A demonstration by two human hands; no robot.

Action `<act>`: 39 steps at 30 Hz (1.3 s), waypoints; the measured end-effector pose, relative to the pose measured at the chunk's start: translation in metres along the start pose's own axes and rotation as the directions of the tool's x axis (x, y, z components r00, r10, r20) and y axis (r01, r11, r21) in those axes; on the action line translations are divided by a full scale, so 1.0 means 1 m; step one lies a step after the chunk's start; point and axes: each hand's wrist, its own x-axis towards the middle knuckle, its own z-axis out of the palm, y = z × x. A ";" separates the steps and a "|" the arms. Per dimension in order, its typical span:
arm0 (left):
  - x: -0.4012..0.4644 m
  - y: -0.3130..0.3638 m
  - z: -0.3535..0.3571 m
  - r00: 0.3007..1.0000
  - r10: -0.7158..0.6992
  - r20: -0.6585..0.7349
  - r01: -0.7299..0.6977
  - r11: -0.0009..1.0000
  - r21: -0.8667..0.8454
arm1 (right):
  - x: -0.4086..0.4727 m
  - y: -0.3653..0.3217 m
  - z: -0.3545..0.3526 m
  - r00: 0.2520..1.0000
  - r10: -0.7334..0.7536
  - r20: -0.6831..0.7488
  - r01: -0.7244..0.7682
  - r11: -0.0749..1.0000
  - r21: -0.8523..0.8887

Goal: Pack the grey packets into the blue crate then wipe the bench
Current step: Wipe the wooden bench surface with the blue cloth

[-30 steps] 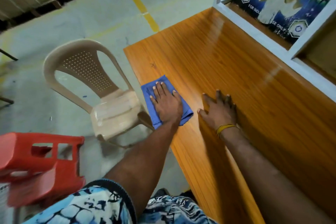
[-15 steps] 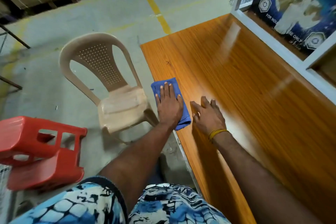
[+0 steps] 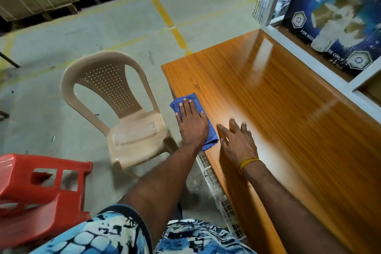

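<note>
The left hand (image 3: 192,122) lies flat on a blue cloth (image 3: 210,137), fingers straight, pressing it down on the near left edge of the bench (image 3: 288,119). The right hand (image 3: 237,142) is just beside it, open, fingers spread, holding nothing; I cannot tell if it touches the wood. The cloth looks soft, light and floppy, so it may bunch up. A flat palm on its middle should keep it smooth. The bench top looks hard and shiny, so the cloth should slide easily. No grey packets or blue crate can be seen here.
</note>
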 end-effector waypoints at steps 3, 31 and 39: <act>0.031 -0.010 0.000 1.000 0.005 0.004 -0.005 1.000 -0.002 | 0.013 -0.012 0.001 0.999 0.044 -0.003 -0.044 0.999 0.018; 0.174 -0.061 -0.015 0.965 0.243 0.101 -0.248 0.968 0.044 | 0.072 -0.084 -0.008 0.984 0.172 -0.038 -0.167 0.979 0.119; 0.189 -0.057 -0.017 0.926 0.366 0.097 -0.373 0.925 0.068 | 0.093 -0.081 -0.006 0.985 0.159 -0.069 -0.148 0.978 0.145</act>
